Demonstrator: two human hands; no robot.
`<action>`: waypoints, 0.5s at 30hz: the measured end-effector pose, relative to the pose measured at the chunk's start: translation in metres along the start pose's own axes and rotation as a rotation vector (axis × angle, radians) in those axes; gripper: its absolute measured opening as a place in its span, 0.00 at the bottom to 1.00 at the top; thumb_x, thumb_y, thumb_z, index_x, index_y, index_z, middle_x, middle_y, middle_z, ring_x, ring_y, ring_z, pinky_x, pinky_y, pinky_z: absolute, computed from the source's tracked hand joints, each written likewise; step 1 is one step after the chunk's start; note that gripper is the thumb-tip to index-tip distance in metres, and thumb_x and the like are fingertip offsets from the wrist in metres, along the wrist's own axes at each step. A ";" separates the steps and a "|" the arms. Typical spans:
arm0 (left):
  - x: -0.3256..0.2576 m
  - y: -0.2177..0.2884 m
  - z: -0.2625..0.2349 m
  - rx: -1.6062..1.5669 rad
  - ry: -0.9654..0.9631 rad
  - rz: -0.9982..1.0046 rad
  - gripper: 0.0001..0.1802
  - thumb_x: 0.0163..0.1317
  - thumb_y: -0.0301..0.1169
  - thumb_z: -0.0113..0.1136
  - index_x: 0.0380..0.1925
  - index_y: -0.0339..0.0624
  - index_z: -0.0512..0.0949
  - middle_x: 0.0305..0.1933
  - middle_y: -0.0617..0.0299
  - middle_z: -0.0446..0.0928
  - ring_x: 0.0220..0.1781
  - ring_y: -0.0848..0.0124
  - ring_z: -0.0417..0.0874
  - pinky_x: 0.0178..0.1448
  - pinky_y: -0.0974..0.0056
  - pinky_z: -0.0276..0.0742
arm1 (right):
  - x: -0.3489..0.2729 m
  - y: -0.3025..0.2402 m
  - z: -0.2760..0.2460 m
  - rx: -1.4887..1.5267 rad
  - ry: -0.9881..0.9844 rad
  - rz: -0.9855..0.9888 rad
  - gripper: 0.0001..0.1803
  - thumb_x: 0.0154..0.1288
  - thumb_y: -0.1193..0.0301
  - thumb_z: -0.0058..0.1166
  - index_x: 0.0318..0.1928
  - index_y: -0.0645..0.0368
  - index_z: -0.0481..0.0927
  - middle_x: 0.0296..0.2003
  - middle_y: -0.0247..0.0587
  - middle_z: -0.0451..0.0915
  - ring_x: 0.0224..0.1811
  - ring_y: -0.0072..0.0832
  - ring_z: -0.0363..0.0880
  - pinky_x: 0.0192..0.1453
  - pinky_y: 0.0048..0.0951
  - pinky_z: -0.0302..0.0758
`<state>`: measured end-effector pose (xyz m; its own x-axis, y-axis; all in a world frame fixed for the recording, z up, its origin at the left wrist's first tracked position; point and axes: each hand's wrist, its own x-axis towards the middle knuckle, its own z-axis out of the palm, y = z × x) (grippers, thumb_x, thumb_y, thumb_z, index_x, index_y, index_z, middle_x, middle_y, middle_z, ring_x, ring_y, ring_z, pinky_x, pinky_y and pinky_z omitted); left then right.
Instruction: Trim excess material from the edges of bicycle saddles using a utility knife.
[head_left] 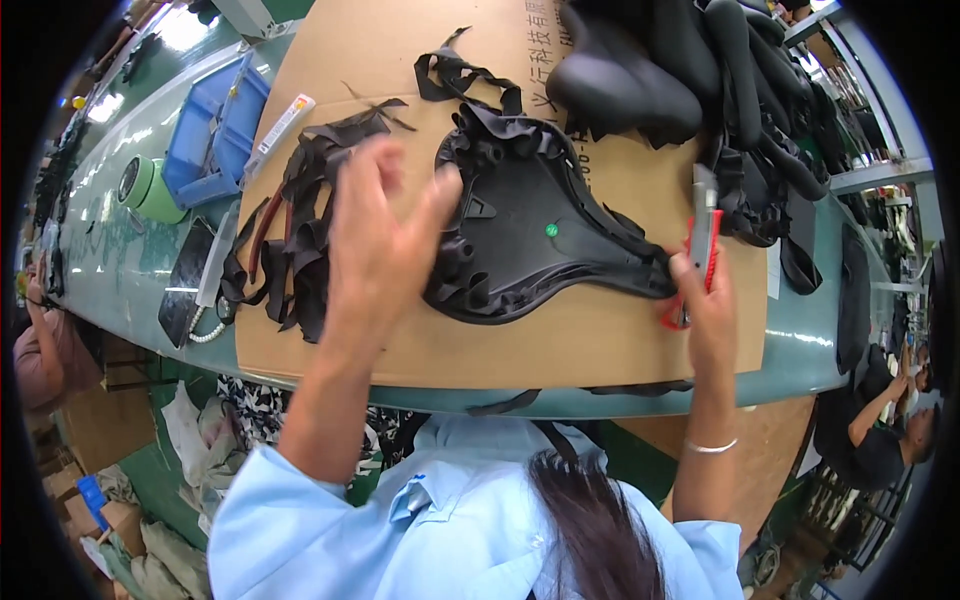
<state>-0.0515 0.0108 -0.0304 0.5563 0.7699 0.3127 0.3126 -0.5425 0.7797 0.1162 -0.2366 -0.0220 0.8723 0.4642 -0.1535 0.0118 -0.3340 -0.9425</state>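
A black bicycle saddle lies upside down on a brown cardboard sheet, with ragged black cover material folded around its rim and a small green dot on its underside. My left hand is raised with fingers spread, its thumb touching the saddle's wide end. My right hand grips a red and grey utility knife, blade end up, beside the saddle's narrow nose.
A heap of black trimmed strips lies left of my left hand. Finished black saddles are piled at the back right. A blue bin, a green tape roll and a second knife sit at the left. Other people work at both sides.
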 end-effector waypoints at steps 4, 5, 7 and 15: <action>-0.026 0.007 -0.024 0.163 -0.164 -0.031 0.16 0.66 0.36 0.59 0.48 0.37 0.75 0.47 0.53 0.75 0.49 0.61 0.76 0.56 0.62 0.70 | -0.046 -0.005 0.013 -0.106 -0.106 0.030 0.24 0.59 0.67 0.65 0.53 0.60 0.72 0.39 0.35 0.77 0.34 0.19 0.75 0.39 0.22 0.75; -0.026 0.017 -0.025 0.300 -0.041 0.148 0.14 0.64 0.35 0.60 0.44 0.38 0.76 0.43 0.53 0.75 0.46 0.58 0.76 0.52 0.58 0.71 | -0.052 -0.006 0.013 -0.242 -0.164 0.030 0.26 0.56 0.68 0.68 0.52 0.61 0.72 0.39 0.37 0.77 0.36 0.22 0.76 0.41 0.26 0.76; -0.028 0.040 -0.024 0.299 -0.014 0.252 0.09 0.60 0.32 0.61 0.37 0.40 0.78 0.36 0.53 0.76 0.41 0.56 0.76 0.45 0.56 0.71 | -0.057 -0.013 0.025 -0.313 -0.067 -0.104 0.26 0.54 0.67 0.69 0.50 0.61 0.72 0.38 0.39 0.78 0.36 0.25 0.76 0.42 0.29 0.76; -0.049 0.053 0.028 0.146 -0.342 0.228 0.10 0.60 0.31 0.57 0.25 0.36 0.80 0.28 0.50 0.79 0.35 0.54 0.79 0.41 0.54 0.73 | -0.020 -0.044 0.075 -0.459 -0.168 -0.365 0.21 0.52 0.77 0.64 0.47 0.63 0.71 0.34 0.48 0.79 0.38 0.41 0.81 0.42 0.34 0.75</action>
<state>-0.0406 -0.0653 -0.0201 0.8391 0.4824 0.2515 0.2439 -0.7468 0.6187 0.0612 -0.1697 0.0001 0.6836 0.7260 0.0749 0.5376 -0.4315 -0.7244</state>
